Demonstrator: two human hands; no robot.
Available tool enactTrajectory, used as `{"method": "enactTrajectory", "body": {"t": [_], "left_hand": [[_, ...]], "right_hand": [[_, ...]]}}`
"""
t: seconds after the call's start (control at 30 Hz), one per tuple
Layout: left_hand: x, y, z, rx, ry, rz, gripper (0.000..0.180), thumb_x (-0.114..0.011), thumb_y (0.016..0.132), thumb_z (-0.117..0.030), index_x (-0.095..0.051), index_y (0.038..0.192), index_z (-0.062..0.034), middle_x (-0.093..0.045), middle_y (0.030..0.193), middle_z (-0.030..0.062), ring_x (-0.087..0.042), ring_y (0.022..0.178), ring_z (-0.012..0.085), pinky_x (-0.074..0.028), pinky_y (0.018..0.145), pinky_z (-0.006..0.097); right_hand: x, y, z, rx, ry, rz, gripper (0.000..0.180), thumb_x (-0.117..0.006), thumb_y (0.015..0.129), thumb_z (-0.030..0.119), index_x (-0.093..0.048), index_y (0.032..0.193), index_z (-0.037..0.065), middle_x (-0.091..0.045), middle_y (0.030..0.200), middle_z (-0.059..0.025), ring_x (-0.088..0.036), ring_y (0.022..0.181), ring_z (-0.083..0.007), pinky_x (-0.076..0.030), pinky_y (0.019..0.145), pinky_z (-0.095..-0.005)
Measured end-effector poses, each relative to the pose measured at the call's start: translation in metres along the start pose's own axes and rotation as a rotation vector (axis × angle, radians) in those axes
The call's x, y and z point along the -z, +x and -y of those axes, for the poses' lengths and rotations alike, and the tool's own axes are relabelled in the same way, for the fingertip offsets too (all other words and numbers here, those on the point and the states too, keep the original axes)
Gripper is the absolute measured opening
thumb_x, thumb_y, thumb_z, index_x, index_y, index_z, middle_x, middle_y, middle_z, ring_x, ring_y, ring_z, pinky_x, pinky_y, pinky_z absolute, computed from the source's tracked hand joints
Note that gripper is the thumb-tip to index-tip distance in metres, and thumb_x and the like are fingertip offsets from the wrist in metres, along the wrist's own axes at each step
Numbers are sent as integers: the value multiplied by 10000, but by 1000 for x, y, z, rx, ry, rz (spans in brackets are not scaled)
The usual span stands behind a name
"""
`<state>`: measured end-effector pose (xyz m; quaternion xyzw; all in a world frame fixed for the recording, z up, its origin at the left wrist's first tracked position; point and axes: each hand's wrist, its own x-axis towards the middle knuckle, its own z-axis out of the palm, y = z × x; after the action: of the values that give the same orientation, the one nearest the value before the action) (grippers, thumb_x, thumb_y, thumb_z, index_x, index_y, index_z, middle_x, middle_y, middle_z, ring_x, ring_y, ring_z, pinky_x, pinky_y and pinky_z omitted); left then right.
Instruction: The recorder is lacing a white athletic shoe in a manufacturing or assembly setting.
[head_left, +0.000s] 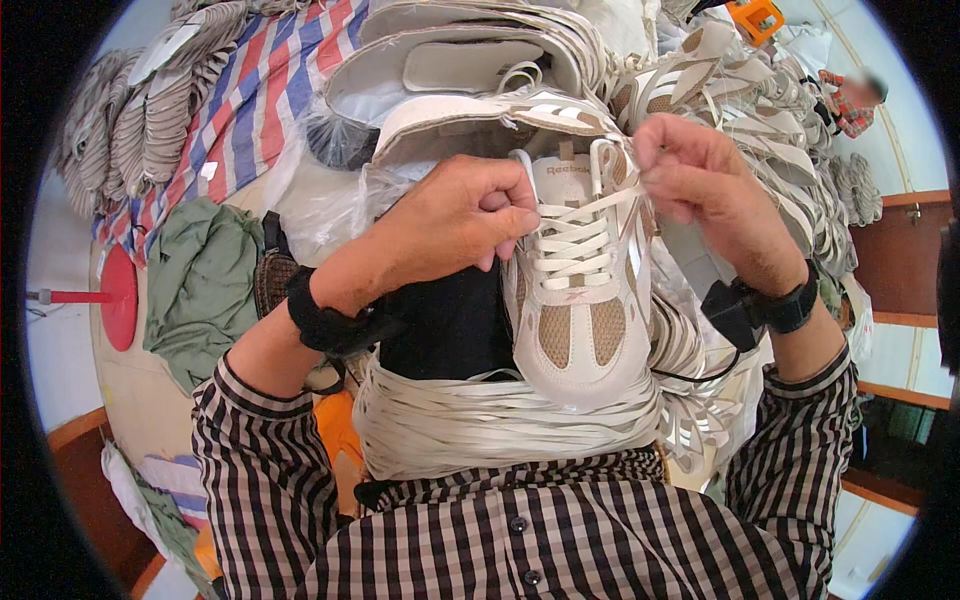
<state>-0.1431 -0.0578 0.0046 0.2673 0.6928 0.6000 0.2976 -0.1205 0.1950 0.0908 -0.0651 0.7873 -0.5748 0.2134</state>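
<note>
A white and beige sneaker point(578, 330) with tan mesh panels lies toe toward me, over the bundle on my lap. A cream shoelace point(575, 243) crosses its tongue in several rows, with loose loops near the collar. My left hand point(470, 212) is closed in a pinch at the left row of eyelets, where the lace meets its fingertips. To the right of the collar, my right hand point(705, 190) pinches lace drawn out from that side. Its fingertips partly hide the lace's end.
A thick bundle of cream laces point(500, 425) and a black cloth point(445, 325) lie on my lap. Unlaced shoe uppers point(470, 65) are stacked beyond, more point(770, 130) piled at right. A green cloth point(205, 290) and striped sheet point(235, 110) lie left; a person point(855, 105) is far right.
</note>
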Motion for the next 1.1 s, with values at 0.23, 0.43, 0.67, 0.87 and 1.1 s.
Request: {"method": "enactTrajectory", "body": {"t": [0.23,0.43,0.67,0.87,1.1], "left_hand": [[-12,2,5,-46,-3,-147,41,-559,900,-41,-548,933,-19,-600,698,23,-542,588,78,-452,539,235],[-12,6,10,-133,262,-160,90,-512,853,4,-548,935,5,-549,652,6,-512,589,77,-426,532,253],[-12,-2,10,-170,228,-207,121,-561,842,-20,-587,960,-6,-533,637,-8,-494,584,65,-402,523,240],[-16,2,6,-438,490,-316,109,-598,821,-38,-593,927,-14,-558,706,62,-536,632,180,-439,590,316],[-12,-9,8,-415,511,-353,54,-595,856,-48,-579,896,-15,-577,697,79,-545,637,212,-449,615,337]], "right_hand": [[14,-17,0,-5,-12,-45,48,-578,851,64,-567,891,88,-422,668,96,-359,581,-13,-242,520,-195],[43,-8,-1,89,102,-73,85,-586,908,96,-506,935,94,-406,674,101,-326,551,1,-243,502,-177],[65,-50,22,14,-202,-119,124,-593,910,114,-561,1019,63,-416,689,94,-310,549,-7,-220,485,-184],[66,-124,66,398,-381,-564,319,-586,927,129,-577,1223,11,-620,1063,-109,-588,833,-117,-481,675,-191],[102,-221,68,536,42,-563,315,-525,989,137,-526,1283,23,-661,1070,-158,-644,871,-185,-509,719,-245]]}}
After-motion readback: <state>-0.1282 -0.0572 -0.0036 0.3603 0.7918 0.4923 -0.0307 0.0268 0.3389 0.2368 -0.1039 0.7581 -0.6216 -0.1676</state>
